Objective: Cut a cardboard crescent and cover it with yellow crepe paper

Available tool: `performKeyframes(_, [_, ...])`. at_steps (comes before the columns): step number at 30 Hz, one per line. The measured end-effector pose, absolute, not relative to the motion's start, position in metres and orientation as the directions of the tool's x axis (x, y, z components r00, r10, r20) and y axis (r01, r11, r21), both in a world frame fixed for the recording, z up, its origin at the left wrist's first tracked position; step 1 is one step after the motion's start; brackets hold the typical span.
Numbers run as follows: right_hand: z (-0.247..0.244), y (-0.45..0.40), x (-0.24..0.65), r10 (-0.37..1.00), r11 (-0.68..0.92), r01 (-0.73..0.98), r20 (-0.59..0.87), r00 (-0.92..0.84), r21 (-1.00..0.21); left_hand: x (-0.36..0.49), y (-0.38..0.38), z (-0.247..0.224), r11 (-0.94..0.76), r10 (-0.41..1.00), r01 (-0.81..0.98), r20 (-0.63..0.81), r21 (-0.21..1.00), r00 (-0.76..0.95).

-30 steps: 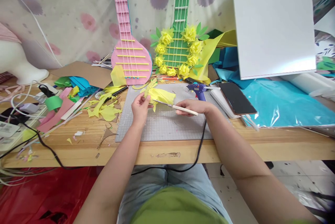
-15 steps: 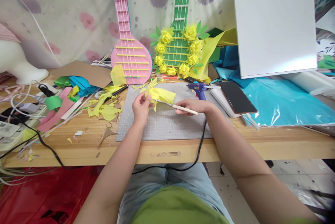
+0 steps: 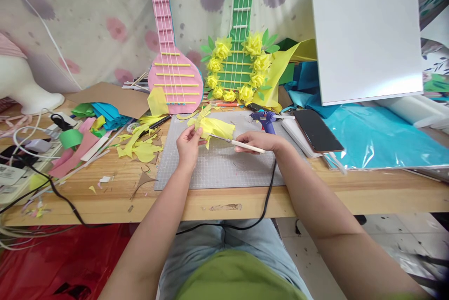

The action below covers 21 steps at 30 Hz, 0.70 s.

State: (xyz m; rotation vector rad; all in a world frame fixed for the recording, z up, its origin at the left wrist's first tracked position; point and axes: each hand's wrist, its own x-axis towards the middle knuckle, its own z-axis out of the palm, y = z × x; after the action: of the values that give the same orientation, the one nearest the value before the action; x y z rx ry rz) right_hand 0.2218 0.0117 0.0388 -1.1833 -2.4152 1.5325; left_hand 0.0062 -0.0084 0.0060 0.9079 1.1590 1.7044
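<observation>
My left hand (image 3: 189,143) pinches a piece of yellow crepe paper (image 3: 217,128) above the grey cutting mat (image 3: 224,169). In my right hand (image 3: 257,141) are scissors with white handles (image 3: 248,146); their blades point left and reach the paper's lower edge beside my left fingertips. Just behind my right hand, a blue glue gun (image 3: 267,121) stands on the mat. Yellow paper scraps (image 3: 145,150) lie left of the mat.
A pink paper instrument (image 3: 177,73) and a green one with yellow flowers (image 3: 238,73) lean at the back. To the right are a phone (image 3: 317,130), a white board (image 3: 368,38) and blue wrapped paper (image 3: 382,138). A black cable (image 3: 268,197) crosses the front edge.
</observation>
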Motion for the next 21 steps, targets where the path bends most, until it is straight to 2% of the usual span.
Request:
performKeyframes(8, [0.042, 0.011, 0.221, 0.616, 0.387, 0.573, -0.260, -0.743, -0.722, 0.005, -0.008, 0.006, -0.206, 0.924, -0.274, 0.095, 0.939, -0.371])
performKeyframes(21, [0.034, 0.016, 0.231, 0.562, 0.290, 0.522, -0.299, -0.771, -0.802, 0.004, -0.008, 0.006, -0.201, 0.929, -0.250, 0.103, 0.947, -0.354])
